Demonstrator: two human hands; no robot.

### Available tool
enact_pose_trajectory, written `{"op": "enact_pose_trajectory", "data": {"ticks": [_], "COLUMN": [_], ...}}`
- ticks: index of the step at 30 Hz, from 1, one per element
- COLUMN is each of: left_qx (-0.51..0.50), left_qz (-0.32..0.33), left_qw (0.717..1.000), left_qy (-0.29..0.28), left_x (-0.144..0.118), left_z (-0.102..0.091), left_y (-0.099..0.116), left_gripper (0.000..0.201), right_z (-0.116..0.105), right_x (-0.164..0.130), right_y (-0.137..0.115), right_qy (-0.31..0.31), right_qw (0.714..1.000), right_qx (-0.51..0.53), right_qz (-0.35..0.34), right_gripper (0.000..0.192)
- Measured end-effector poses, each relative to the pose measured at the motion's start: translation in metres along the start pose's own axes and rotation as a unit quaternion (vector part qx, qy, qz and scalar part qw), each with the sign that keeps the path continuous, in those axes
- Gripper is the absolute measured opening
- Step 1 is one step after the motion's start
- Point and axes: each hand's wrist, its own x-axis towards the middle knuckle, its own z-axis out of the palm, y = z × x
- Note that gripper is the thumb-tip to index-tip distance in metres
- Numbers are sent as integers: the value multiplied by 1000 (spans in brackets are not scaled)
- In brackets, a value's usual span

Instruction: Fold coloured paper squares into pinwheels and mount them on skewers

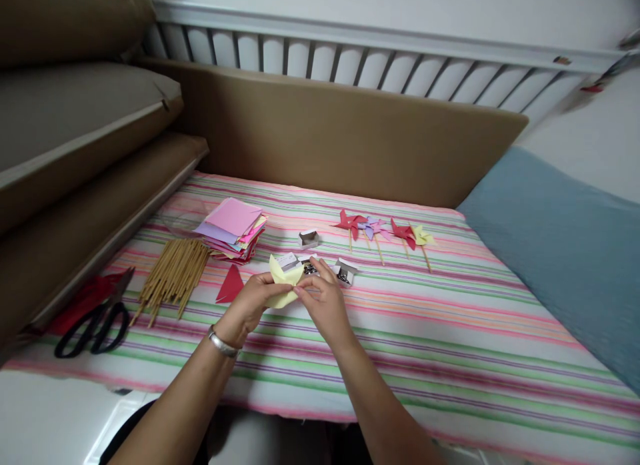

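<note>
My left hand (256, 299) is closed on a pale yellow sheet of paper (286, 276), whose corners curl up like a partly folded pinwheel. The thumb and fingers of my right hand (321, 298) pinch at the middle of the same paper. Whatever small thing may sit between those fingertips is too small to make out. Just beyond the hands stand small white boxes, one an open box (346, 271) with dark metal bits inside. A red folded paper triangle (231, 285) lies beside my left hand.
Finished paper pinwheels on sticks (376, 228) lie at the back right. To the left are a stack of coloured paper squares (234, 219), a pile of thin wooden sticks (173, 275) and black-handled scissors (97, 325). Brown padded boards (320, 125) border the striped cloth (425, 358).
</note>
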Motion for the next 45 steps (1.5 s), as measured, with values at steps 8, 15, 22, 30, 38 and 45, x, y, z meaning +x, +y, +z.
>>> {"op": "enact_pose_trajectory", "data": {"ticks": [8, 15, 22, 30, 38, 45], "left_qx": [32, 148, 257, 296, 134, -18], "left_qz": [13, 27, 15, 18, 80, 39], "left_qw": [999, 989, 957, 945, 988, 999], "left_qy": [-17, 9, -132, -141, -15, 18], "left_x": [2, 2, 0, 3, 0, -1], "left_z": [-3, -4, -3, -3, 4, 21], "left_y": [-1, 4, -4, -8, 2, -14], "left_gripper": [28, 14, 11, 14, 38, 35], "right_z": [4, -10, -19, -19, -13, -1], "right_x": [0, 4, 3, 2, 8, 11], "right_y": [-2, -4, -1, -3, 7, 7], "right_qy": [0, 1, -214, -241, -149, 32], "right_qw": [999, 999, 963, 955, 942, 902], "right_qx": [-4, 32, 131, 127, 247, 377], "right_qz": [37, 30, 98, 115, 171, 210], "right_gripper": [5, 49, 69, 75, 70, 67]}}
